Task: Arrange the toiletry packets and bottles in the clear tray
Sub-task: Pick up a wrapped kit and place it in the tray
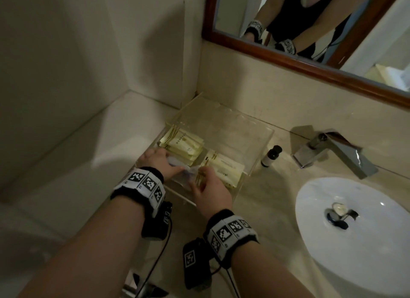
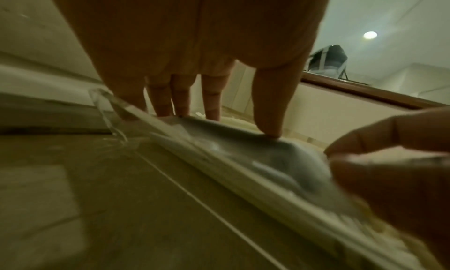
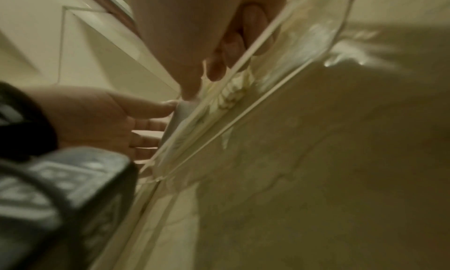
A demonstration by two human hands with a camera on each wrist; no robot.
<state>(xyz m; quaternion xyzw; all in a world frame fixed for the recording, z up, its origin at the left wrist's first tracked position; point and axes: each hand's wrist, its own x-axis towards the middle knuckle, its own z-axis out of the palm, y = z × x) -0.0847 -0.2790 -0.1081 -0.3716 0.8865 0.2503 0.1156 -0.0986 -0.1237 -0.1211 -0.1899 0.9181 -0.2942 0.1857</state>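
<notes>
The clear tray [image 1: 269, 135] stands in the counter's corner. Two stacks of cream packets lie in it, one at the left [image 1: 183, 143] and one at the right [image 1: 224, 166]. At the tray's near end both hands hold a thin bundle of packets [image 1: 188, 175] topped by a bluish clear-wrapped one [image 2: 275, 158]. My left hand [image 1: 170, 164] pinches its left end, thumb on top [image 2: 269, 128]. My right hand [image 1: 203, 175] grips the right end with curled fingers [image 3: 228, 43]. A small dark bottle [image 1: 271, 155] stands on the counter just right of the tray.
A chrome faucet [image 1: 332, 151] and white basin [image 1: 355, 231] lie to the right. A wood-framed mirror [image 1: 288, 60] hangs on the back wall above. Tiled walls close off the corner at the left and behind the tray. The tray's back half holds nothing.
</notes>
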